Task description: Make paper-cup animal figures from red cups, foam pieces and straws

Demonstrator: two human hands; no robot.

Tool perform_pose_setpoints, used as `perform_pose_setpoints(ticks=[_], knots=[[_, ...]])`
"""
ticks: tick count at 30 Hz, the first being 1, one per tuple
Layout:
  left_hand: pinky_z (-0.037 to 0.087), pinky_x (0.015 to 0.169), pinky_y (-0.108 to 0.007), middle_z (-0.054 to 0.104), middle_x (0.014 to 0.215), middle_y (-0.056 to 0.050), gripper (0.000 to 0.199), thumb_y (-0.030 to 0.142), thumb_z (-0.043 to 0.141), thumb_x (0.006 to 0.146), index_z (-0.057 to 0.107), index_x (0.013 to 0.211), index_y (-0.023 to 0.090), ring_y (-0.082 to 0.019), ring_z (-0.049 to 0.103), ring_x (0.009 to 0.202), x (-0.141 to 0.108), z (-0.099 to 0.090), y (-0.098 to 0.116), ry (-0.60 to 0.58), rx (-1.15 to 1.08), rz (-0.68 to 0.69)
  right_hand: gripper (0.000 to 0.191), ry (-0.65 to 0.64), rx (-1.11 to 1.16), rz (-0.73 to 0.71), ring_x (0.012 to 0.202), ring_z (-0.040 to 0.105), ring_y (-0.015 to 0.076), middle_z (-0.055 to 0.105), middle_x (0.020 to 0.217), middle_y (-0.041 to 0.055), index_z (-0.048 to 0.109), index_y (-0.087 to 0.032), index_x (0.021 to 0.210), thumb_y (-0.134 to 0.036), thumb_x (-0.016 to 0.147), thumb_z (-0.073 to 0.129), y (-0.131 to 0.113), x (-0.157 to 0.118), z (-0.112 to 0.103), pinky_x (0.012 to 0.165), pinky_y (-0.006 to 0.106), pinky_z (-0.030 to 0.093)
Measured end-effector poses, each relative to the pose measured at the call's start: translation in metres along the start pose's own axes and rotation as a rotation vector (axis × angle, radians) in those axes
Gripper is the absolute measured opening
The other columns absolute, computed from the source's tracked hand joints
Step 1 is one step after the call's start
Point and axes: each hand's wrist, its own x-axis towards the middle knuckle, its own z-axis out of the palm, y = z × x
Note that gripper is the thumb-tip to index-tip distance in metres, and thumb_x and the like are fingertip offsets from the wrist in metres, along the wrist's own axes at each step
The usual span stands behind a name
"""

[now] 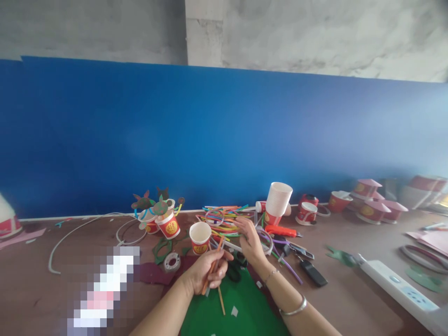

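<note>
My left hand (210, 270), fingers curled, grips a thin orange straw-like strip (212, 268) together with a greyish one. My right hand (251, 240) is open, fingers stretched out over the front of a pile of coloured straw-like strips (227, 217); nothing shows in it. Just behind my left hand stands a red-and-white paper cup (200, 238). Between my wrists are dark scissors handles (236, 269), partly covered, on a green sheet (231, 317). A thin tan strip (221, 301) lies on that sheet below my left hand.
Decorated cups (168, 225) stand back left, near a tape roll (171, 262). A tall stack of cups (278, 200) and an orange tool (282, 231) are right of the pile. Black keys (312, 272) and a white power strip (399, 284) lie right. A blue panel (224, 140) borders the back.
</note>
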Motion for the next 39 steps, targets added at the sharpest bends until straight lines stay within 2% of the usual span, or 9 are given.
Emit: perform_pose_setpoints(ticks=[3, 7, 11, 16, 25, 30, 33, 36, 39], knots=[[0.016, 0.03, -0.017, 0.047, 0.044, 0.006, 0.027, 0.037, 0.052, 0.084, 0.059, 0.09, 0.012, -0.002, 0.02, 0.029, 0.0, 0.0, 0.0, -0.016, -0.009, -0.001, 0.044, 0.084, 0.003, 0.082, 0.102, 0.057, 0.0193, 0.06, 0.1, 0.0053, 0.051, -0.021, 0.097, -0.003, 0.06, 0.035, 0.009, 0.005, -0.01, 0.086, 0.035, 0.046], [0.017, 0.029, -0.017, 0.048, 0.045, 0.006, 0.026, 0.036, 0.051, 0.084, 0.059, 0.09, 0.012, -0.002, 0.02, 0.029, 0.0, 0.001, 0.001, -0.028, -0.015, 0.006, 0.033, 0.033, -0.343, 0.128, 0.09, 0.058, 0.0224, 0.064, 0.086, 0.0066, 0.057, -0.019, 0.077, -0.004, 0.058, 0.036, 0.009, 0.007, -0.018, 0.082, 0.035, 0.043], [0.017, 0.03, -0.017, 0.047, 0.045, 0.006, 0.026, 0.036, 0.051, 0.084, 0.06, 0.089, 0.012, -0.002, 0.02, 0.03, -0.001, 0.001, 0.001, -0.028, -0.012, 0.02, 0.039, -0.114, -0.606, 0.164, 0.1, 0.054, 0.0243, 0.066, 0.098, 0.0089, 0.065, -0.017, 0.087, -0.004, 0.062, 0.038, 0.005, 0.005, -0.014, 0.083, 0.035, 0.037], [0.017, 0.029, -0.017, 0.047, 0.045, 0.005, 0.025, 0.033, 0.047, 0.086, 0.06, 0.09, 0.012, -0.003, 0.019, 0.03, 0.0, 0.001, 0.001, -0.031, -0.008, 0.022, 0.037, -0.24, -0.747, 0.199, 0.106, 0.05, 0.0225, 0.066, 0.105, 0.0063, 0.065, -0.018, 0.09, -0.005, 0.066, 0.039, 0.0, 0.003, -0.01, 0.087, 0.033, 0.032], [0.021, 0.028, -0.016, 0.047, 0.045, 0.005, 0.026, 0.032, 0.047, 0.086, 0.061, 0.093, 0.012, -0.003, 0.019, 0.03, 0.0, 0.0, 0.0, -0.031, -0.025, 0.017, 0.051, -0.049, -0.702, 0.278, 0.099, 0.053, 0.0209, 0.065, 0.098, 0.008, 0.054, -0.015, 0.104, 0.002, 0.058, 0.038, 0.008, 0.003, -0.013, 0.081, 0.029, 0.037], [0.022, 0.028, -0.016, 0.048, 0.045, 0.005, 0.026, 0.032, 0.046, 0.087, 0.061, 0.093, 0.012, -0.004, 0.019, 0.03, 0.0, 0.001, 0.001, -0.028, -0.026, 0.011, 0.056, -0.129, -0.794, 0.253, 0.115, 0.044, 0.0238, 0.059, 0.119, 0.0099, 0.051, -0.014, 0.117, -0.001, 0.064, 0.039, 0.006, 0.001, -0.011, 0.091, 0.035, 0.032], [0.021, 0.028, -0.016, 0.048, 0.045, 0.005, 0.026, 0.032, 0.046, 0.087, 0.061, 0.093, 0.012, -0.004, 0.019, 0.03, -0.001, 0.001, 0.001, -0.022, -0.028, 0.015, 0.044, -0.224, -0.843, 0.243, 0.113, 0.045, 0.024, 0.062, 0.113, 0.0086, 0.06, -0.017, 0.105, -0.005, 0.068, 0.04, 0.002, 0.002, -0.01, 0.092, 0.036, 0.029], [0.021, 0.028, -0.016, 0.048, 0.045, 0.004, 0.026, 0.032, 0.046, 0.087, 0.061, 0.093, 0.012, -0.004, 0.019, 0.03, -0.001, 0.001, 0.002, -0.022, -0.029, 0.011, 0.037, -0.18, -0.873, 0.328, 0.103, 0.051, 0.0236, 0.063, 0.103, 0.0093, 0.064, -0.017, 0.094, -0.005, 0.069, 0.039, 0.001, 0.004, -0.012, 0.086, 0.034, 0.033], [0.021, 0.028, -0.016, 0.048, 0.045, 0.004, 0.026, 0.031, 0.045, 0.087, 0.061, 0.093, 0.012, -0.004, 0.019, 0.029, -0.001, 0.001, 0.002, -0.025, -0.029, 0.008, 0.047, -0.112, -0.892, 0.343, 0.107, 0.049, 0.0239, 0.06, 0.112, 0.0104, 0.058, -0.015, 0.11, -0.005, 0.069, 0.038, 0.005, 0.003, -0.012, 0.087, 0.033, 0.034]])
